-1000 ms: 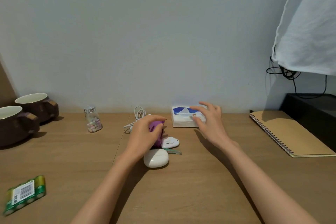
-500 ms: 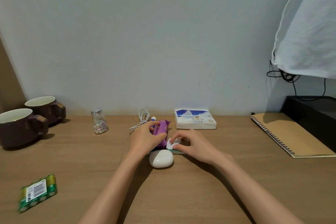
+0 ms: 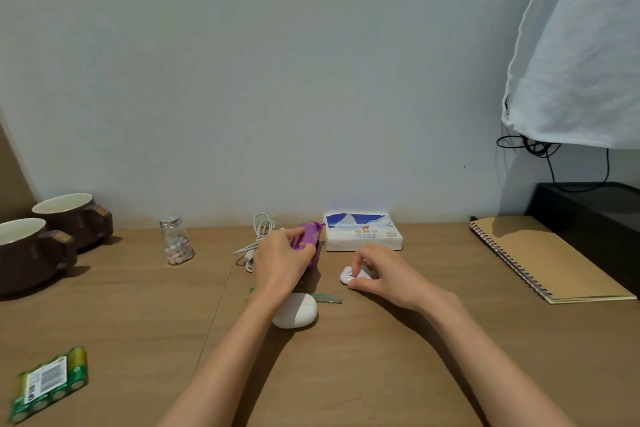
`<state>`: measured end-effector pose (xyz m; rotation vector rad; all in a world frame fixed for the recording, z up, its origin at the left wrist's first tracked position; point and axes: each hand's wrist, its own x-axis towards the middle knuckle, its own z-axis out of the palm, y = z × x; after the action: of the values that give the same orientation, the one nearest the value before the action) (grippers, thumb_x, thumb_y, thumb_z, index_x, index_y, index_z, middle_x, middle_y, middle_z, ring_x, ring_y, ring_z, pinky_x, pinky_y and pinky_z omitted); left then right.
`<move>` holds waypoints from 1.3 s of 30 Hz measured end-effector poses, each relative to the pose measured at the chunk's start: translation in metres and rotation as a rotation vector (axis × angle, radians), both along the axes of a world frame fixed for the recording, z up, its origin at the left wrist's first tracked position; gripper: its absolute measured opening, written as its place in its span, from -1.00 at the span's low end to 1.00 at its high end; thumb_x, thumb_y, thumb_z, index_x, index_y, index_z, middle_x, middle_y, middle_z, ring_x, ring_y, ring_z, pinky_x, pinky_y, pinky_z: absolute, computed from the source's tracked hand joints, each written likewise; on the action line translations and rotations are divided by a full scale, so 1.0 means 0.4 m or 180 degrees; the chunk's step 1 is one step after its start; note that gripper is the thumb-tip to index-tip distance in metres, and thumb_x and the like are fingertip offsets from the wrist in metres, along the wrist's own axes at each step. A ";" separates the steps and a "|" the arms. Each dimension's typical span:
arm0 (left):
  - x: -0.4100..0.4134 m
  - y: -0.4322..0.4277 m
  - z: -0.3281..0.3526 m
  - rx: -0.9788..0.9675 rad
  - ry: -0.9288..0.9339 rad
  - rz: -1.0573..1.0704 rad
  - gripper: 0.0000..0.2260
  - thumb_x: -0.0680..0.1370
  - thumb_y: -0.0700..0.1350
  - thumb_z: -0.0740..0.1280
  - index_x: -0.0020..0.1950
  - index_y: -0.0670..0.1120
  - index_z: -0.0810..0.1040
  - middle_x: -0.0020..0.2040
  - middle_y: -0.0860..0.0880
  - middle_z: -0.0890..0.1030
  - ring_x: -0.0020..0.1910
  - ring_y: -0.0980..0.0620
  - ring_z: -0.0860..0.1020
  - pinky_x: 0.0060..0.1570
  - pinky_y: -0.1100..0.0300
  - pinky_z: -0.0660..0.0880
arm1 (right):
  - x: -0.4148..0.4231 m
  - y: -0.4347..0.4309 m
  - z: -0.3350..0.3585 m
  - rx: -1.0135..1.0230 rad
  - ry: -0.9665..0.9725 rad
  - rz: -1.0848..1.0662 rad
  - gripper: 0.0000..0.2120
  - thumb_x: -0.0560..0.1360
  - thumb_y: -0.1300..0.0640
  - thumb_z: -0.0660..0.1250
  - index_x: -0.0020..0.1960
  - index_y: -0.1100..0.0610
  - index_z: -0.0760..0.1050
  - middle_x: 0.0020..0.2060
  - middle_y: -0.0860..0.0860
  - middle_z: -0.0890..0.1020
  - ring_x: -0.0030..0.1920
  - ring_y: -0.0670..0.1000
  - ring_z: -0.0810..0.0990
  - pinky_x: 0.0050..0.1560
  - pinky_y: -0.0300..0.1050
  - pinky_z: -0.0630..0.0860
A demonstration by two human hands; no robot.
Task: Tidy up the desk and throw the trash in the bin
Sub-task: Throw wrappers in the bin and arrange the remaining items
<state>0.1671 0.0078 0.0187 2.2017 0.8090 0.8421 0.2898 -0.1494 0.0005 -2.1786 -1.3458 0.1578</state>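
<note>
My left hand grips a purple wrapper just above the wooden desk, near the middle. My right hand pinches a small white rounded object that lies on the desk to the right of the wrapper. A larger white oval case sits under my left wrist, with a thin green strip beside it. A white cable lies coiled behind my left hand. No bin is in view.
A tissue pack stands against the wall. Two brown mugs sit at far left, a small candy jar nearby, a battery pack at front left. A spiral notebook and black box are at right.
My right hand left the tissue pack, came down onto the small white object and slid it to the right. My left hand kept the purple wrapper and lifted it slightly.
</note>
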 end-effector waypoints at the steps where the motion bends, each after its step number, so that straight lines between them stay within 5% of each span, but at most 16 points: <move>1: 0.011 -0.001 -0.001 0.0048 -0.0039 0.0050 -0.77 0.44 -0.06 0.35 0.06 0.04 0.67 -0.06 -0.06 0.69 -0.11 -0.13 0.60 -0.19 0.02 0.58 | 0.006 -0.005 -0.003 0.0041 0.0014 -0.0064 -0.85 0.45 -0.04 0.41 -0.12 -0.06 0.45 -0.06 -0.15 0.51 -0.07 -0.14 0.45 -0.19 -0.31 0.35; 5: 0.066 0.000 -0.007 0.0286 0.0116 0.0202 -0.95 0.42 -0.06 0.30 -0.25 0.05 0.53 -0.21 -0.08 0.65 -0.20 -0.17 0.55 -0.26 0.07 0.48 | 0.027 -0.017 -0.016 0.0225 0.0114 -0.0360 -0.84 0.42 -0.05 0.44 -0.10 -0.02 0.52 -0.05 -0.12 0.58 -0.03 -0.10 0.52 -0.12 -0.22 0.51; 8: 0.105 0.004 -0.014 0.0305 0.0223 0.0277 -0.94 0.40 -0.07 0.29 -0.28 0.04 0.48 -0.28 -0.06 0.60 -0.27 -0.15 0.49 -0.33 0.13 0.39 | 0.031 -0.018 -0.025 0.0446 0.0083 -0.0486 -0.83 0.40 -0.03 0.46 -0.11 0.03 0.55 -0.11 -0.13 0.60 -0.06 -0.10 0.55 -0.14 -0.25 0.49; 15: 0.147 0.018 -0.024 0.0421 0.0276 0.0263 -0.92 0.50 -0.04 0.28 -0.20 0.09 0.49 -0.20 -0.06 0.57 -0.21 -0.11 0.48 -0.28 0.14 0.34 | 0.041 -0.025 -0.017 0.1283 0.0563 -0.0931 -0.82 0.34 -0.09 0.49 -0.24 -0.02 0.56 -0.25 -0.14 0.63 -0.19 -0.13 0.57 -0.22 -0.19 0.55; 21: 0.142 0.037 -0.033 0.0602 0.0388 -0.0257 -0.71 0.62 0.03 0.13 0.13 -0.06 0.58 0.09 -0.08 0.62 0.00 -0.04 0.51 -0.15 0.14 0.33 | 0.129 -0.054 0.000 0.2142 0.0689 -0.2058 -0.87 0.36 0.02 0.48 -0.24 0.05 0.57 -0.24 -0.13 0.65 -0.17 -0.09 0.59 -0.18 -0.16 0.45; 25: 0.109 0.068 -0.033 0.0525 0.0446 -0.0626 -0.57 0.56 0.11 0.25 0.37 -0.03 0.46 0.24 -0.09 0.58 0.17 -0.07 0.52 0.04 0.10 0.43 | 0.196 -0.064 -0.029 0.1694 0.0628 -0.2717 -0.85 0.37 -0.04 0.42 -0.20 0.03 0.55 -0.16 -0.08 0.63 -0.09 0.02 0.56 -0.14 -0.13 0.38; 30: 0.089 0.098 -0.042 0.0279 0.0589 -0.1104 -0.30 0.37 0.12 0.48 0.46 0.02 0.34 0.33 -0.04 0.51 0.26 -0.02 0.49 0.13 0.16 0.45 | 0.242 -0.027 -0.049 0.1344 0.0548 -0.2668 -0.86 0.38 -0.03 0.42 -0.18 0.03 0.58 -0.06 0.00 0.66 -0.01 0.05 0.57 -0.10 -0.14 0.42; 35: 0.093 0.107 -0.055 0.0417 0.0498 -0.1119 -0.35 0.41 0.01 0.48 0.45 0.03 0.35 0.37 -0.05 0.47 0.30 -0.04 0.46 0.24 0.07 0.45 | 0.263 0.006 -0.059 0.1194 0.0384 -0.2572 -0.90 0.39 0.02 0.42 -0.15 0.03 0.64 -0.04 0.05 0.69 0.05 0.11 0.60 -0.05 -0.14 0.47; 39: 0.094 0.117 -0.063 0.0467 0.0401 -0.1079 -0.44 0.46 -0.07 0.45 0.43 0.04 0.38 0.36 -0.05 0.49 0.28 -0.03 0.49 0.24 0.07 0.46 | 0.264 -0.004 -0.047 0.0974 0.0363 -0.1991 -0.80 0.47 0.12 0.36 0.07 0.06 0.67 -0.02 0.06 0.71 0.08 0.07 0.61 -0.03 -0.21 0.41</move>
<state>0.2048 0.0546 -0.0065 2.4492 0.4206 0.6158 0.3953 -0.1510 -0.0182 -2.1717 -0.5367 -0.1531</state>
